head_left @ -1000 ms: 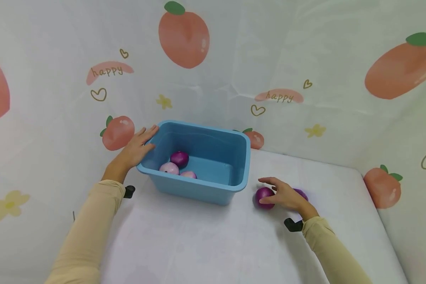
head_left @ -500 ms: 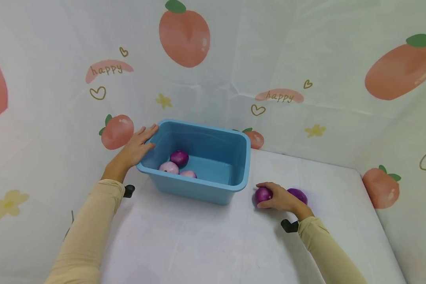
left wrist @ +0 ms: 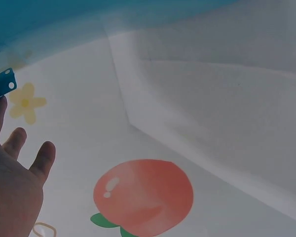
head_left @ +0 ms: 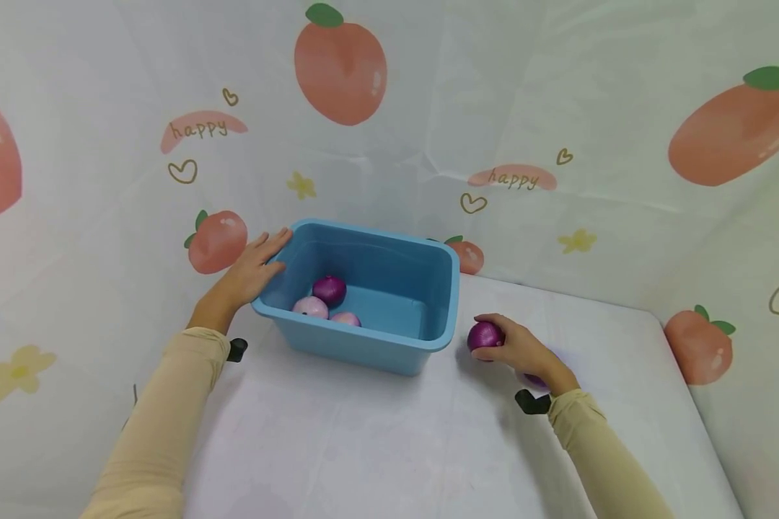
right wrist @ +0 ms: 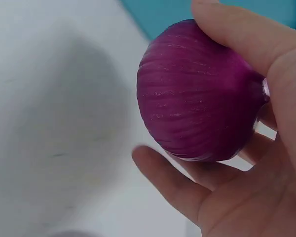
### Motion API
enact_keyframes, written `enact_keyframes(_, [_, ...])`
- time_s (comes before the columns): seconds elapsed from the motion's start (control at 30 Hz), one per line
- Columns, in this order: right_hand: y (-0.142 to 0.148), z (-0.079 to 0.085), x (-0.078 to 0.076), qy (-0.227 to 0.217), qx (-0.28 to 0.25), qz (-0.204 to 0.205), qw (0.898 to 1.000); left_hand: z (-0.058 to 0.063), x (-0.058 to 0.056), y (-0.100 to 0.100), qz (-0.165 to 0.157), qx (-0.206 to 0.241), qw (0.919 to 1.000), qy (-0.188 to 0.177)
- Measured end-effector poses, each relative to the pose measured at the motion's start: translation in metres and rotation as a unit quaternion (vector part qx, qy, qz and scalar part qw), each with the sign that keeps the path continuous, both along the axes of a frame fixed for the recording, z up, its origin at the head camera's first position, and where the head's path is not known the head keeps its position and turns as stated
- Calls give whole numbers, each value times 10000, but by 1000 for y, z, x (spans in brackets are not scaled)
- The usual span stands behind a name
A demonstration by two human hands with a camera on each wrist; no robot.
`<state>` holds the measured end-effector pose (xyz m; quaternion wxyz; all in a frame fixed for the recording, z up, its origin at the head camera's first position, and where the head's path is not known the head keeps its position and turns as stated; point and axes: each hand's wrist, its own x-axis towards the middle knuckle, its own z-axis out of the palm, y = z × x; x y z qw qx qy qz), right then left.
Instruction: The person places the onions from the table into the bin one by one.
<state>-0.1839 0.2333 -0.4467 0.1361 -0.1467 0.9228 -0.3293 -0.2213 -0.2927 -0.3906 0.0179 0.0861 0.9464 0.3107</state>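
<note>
One round, glossy purple onion [head_left: 485,337] hangs just above the flat white table [head_left: 337,447], near the blue rectangular plastic bin [head_left: 353,352]; the right hand [head_left: 524,351] holds it, thumb and fingers curled about its sides, likely against slipping. The left hand [head_left: 249,272] rests straight fingers on the bin's left rim, probably to steady it.

L hand [head_left: 249,271] outspread; R hand [head_left: 521,351] in curled grip
</note>
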Motion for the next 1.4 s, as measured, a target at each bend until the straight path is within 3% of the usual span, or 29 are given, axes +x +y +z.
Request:
enact_keyframes(0.47, [-10,94,-22,485,-481,-12,9977,-2,0,0,61,-68,9999,-87])
enact_keyframes(0.63, [-20,117,-30,761,-709,179,9944,-2,0,1,66,-57,9999,-93])
enact_keyframes(0.83, [-40,135,-36,848,-1102,366,9896,-1,0,0,73,-42,9999,-75])
enact_keyframes(1.07, [-70,149,-48,954,-1025,695,9877,-3,-1,-1,77,-31,9999,-66])
enact_keyframes(1.4, [-129,145,-80,660,-1416,1027,9824,-3,-2,-1,84,-28,9999,-53])
